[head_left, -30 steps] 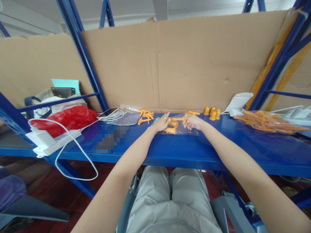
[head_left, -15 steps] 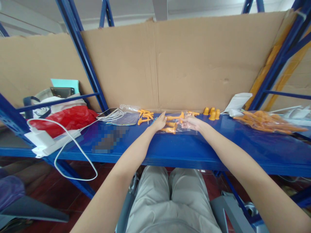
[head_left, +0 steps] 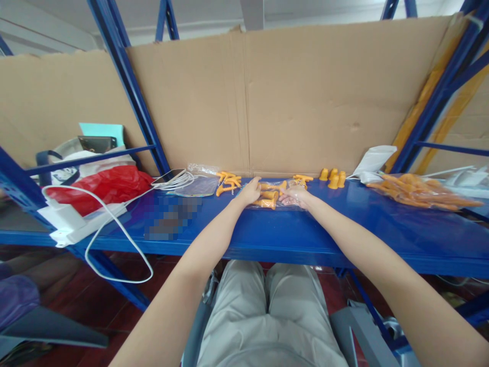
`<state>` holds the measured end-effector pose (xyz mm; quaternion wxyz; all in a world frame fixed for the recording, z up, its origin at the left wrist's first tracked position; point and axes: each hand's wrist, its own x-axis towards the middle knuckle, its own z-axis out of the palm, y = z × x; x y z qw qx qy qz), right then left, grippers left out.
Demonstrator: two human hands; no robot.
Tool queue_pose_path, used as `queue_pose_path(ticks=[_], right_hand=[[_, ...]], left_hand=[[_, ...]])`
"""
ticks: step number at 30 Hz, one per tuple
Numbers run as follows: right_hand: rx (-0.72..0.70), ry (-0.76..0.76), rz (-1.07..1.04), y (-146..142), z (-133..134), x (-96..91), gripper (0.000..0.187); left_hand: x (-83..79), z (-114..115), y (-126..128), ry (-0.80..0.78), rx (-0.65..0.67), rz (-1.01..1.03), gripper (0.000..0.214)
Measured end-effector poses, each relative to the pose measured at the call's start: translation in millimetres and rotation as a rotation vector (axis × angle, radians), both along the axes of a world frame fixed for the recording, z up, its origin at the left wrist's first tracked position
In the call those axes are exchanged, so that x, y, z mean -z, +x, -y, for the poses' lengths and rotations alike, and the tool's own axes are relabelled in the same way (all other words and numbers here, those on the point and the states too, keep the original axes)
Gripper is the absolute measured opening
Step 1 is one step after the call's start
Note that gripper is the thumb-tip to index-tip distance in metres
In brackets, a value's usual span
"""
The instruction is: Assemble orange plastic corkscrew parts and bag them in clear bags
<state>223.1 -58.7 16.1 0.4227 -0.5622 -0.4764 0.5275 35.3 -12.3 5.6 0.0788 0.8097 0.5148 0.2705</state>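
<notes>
Bag (head_left: 280, 206) lies between left grip (head_left: 251, 191) and right grip (head_left: 296, 195).

The blue metal shelf (head_left: 282, 234) carries a white power strip (head_left: 95, 224), a red plastic bag (head_left: 110, 186), coiled white cable (head_left: 181, 180), orange parts (head_left: 229, 180), a clear plastic bag (head_left: 280, 206), four upright orange caps (head_left: 333, 181) and bagged orange pieces (head_left: 420, 191).

A red plastic bag (head_left: 110, 184) is fronted by a white power strip (head_left: 89, 229), a coiled white cable (head_left: 182, 181) is laid near a blue post (head_left: 133, 86), and cardboard (head_left: 305, 92) is stood up behind
</notes>
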Motion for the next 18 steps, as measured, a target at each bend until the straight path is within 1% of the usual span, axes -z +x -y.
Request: queue_pose_path(ticks=[2,4,8,12,18], right_hand=[[0.007,-0.024,-0.028,0,-1,-0.3,0.014],[0.000,-0.047,-0.040,-1,-1,-1.0,0.018],[-0.018,-0.038,-0.052,-1,-2,-0.8,0.019],[-0.059,-0.012,-0.048,2,-4,0.9,0.021],[-0.184,0.042,-0.051,4,-3,0.9,0.018]], left_hand=[[-1.0,1,0,0.011,-0.016,0.038,0.042],[-1.1,1,0,0.021,-0.027,0.065,0.035],[0.9,-3,-2,0.060,-0.028,0.040,0.020],[3.4,-8,-3,0.106,-0.004,0.005,0.019],[2.6,-5,-2,0.087,0.005,-0.030,0.017]])
